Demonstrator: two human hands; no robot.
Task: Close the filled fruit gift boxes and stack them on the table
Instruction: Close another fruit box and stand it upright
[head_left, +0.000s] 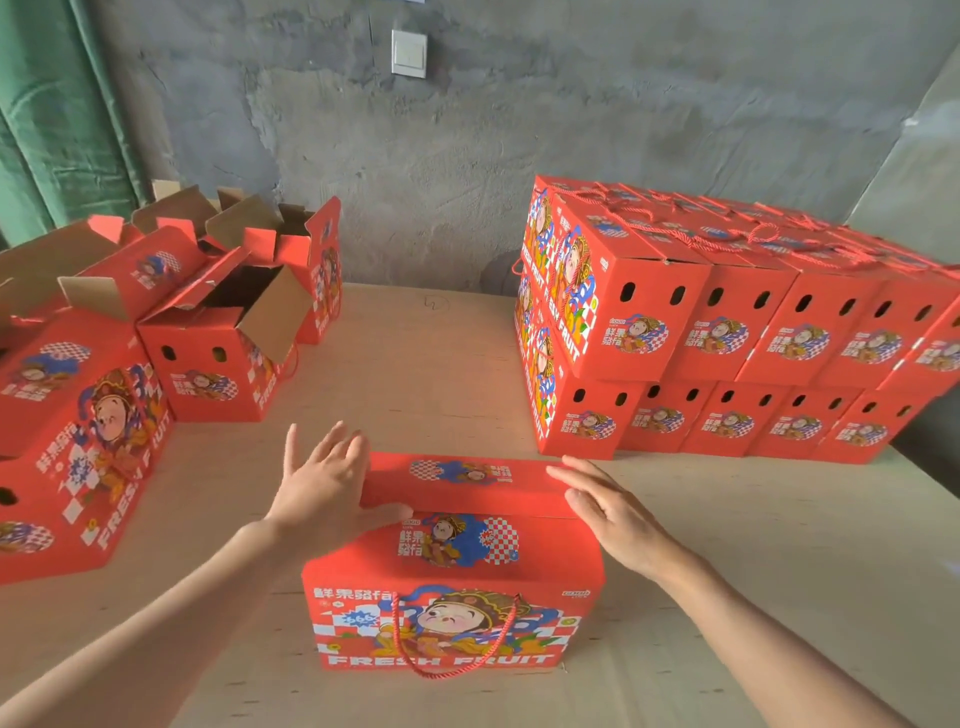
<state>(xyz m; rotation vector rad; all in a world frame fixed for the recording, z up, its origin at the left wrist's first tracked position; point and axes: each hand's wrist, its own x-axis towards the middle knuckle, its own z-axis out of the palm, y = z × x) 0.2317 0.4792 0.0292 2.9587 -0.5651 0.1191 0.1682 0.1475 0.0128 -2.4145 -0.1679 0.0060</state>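
Left grip (324, 483) and right grip (613, 512) both spread flat (holding nothing), pressing the top of the gift box (452, 571) on the surface (415, 364).

On the table (441, 364), at the near edge, in the middle: one box (452, 571), with the left hand (322, 488) flat on the left end of its top and the right hand (613, 514) at the right end. To its left, a cluster of open boxes (223, 353). To its right and further back, closed boxes (727, 338) in two layers. Behind everything, the wall (467, 156).
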